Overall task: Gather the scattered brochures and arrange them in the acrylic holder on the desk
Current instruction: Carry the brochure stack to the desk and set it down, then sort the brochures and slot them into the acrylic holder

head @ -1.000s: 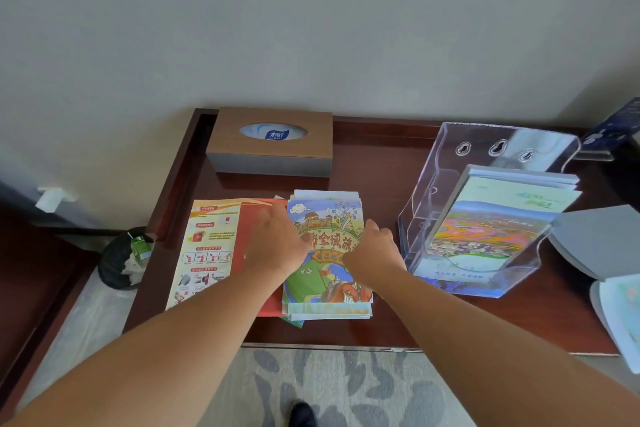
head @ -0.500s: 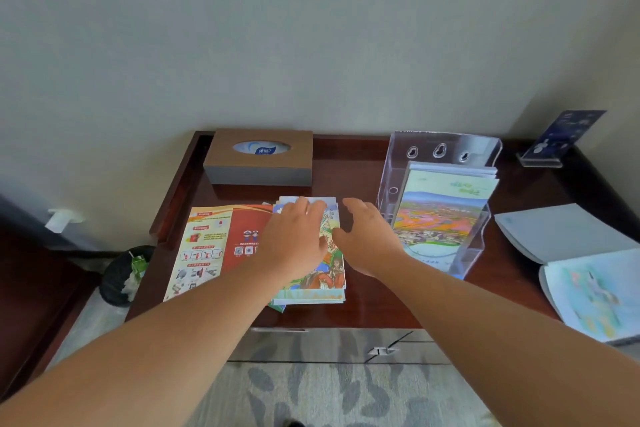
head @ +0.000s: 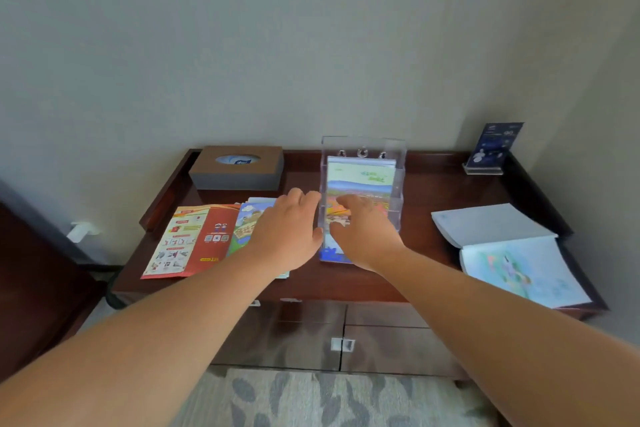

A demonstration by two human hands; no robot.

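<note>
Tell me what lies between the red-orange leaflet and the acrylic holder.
In the head view, a stack of cartoon-cover brochures lies flat between the red-orange leaflet and the acrylic holder, mostly hidden by the left hand.

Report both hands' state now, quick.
Left hand: open, flat over the brochure stack.
Right hand: against the acrylic holder; grip cannot be told.

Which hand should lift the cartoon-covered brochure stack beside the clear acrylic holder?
Probably left: the left hand lies over the cartoon-covered brochure stack, while the right hand is at the clear acrylic holder.
</note>
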